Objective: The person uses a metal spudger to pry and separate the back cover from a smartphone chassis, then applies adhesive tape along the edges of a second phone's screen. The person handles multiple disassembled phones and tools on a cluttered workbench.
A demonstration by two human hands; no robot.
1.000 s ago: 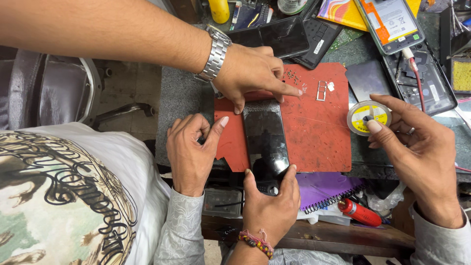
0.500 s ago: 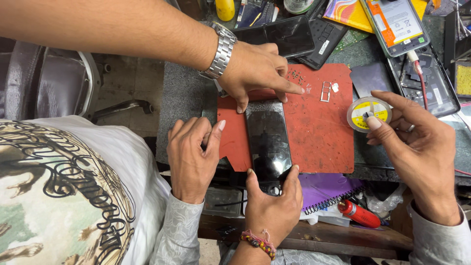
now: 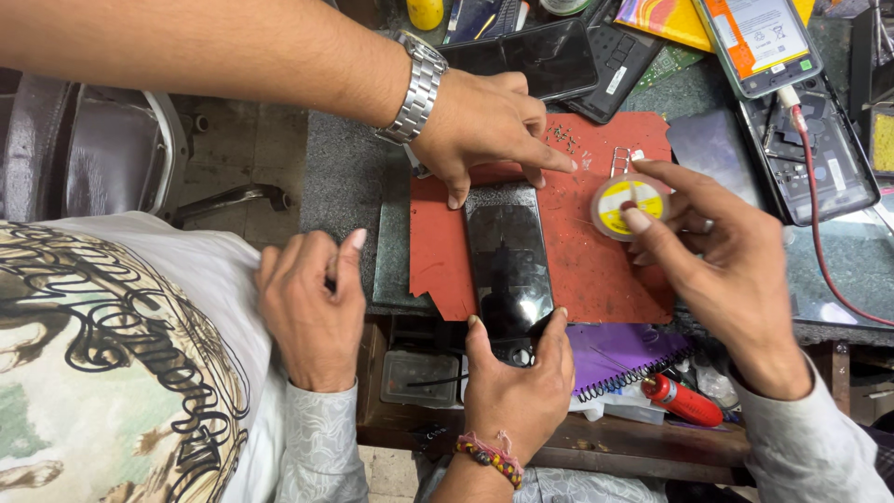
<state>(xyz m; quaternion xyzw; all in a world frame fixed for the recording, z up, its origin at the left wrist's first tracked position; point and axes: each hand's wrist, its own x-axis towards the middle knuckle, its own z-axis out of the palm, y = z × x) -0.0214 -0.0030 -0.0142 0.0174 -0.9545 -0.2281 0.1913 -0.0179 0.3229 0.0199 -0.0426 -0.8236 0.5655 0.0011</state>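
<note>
Your right hand (image 3: 726, 270) reaches in from the right, wrist bent, fingers pinched around a small round yellow spool (image 3: 629, 203), forefinger on its top, over the far right part of the red mat (image 3: 596, 279). Your left hand (image 3: 307, 317) sits off the bench's (image 3: 349, 186) near left edge beside a printed white shirt (image 3: 140, 354), fingers loosely curled, thumb up; whether it grips anything I cannot tell.

In the middle of the mat lies a dark phone (image 3: 507, 261), lengthwise. Another person's hand with a wristwatch (image 3: 484, 126) comes in from the far left and presses its far end; a hand with a thread bracelet (image 3: 517, 391) holds its near end. An opened phone with a red wire (image 3: 819, 158) lies far right, and a purple notebook (image 3: 624, 349) sits just below the bench edge.
</note>
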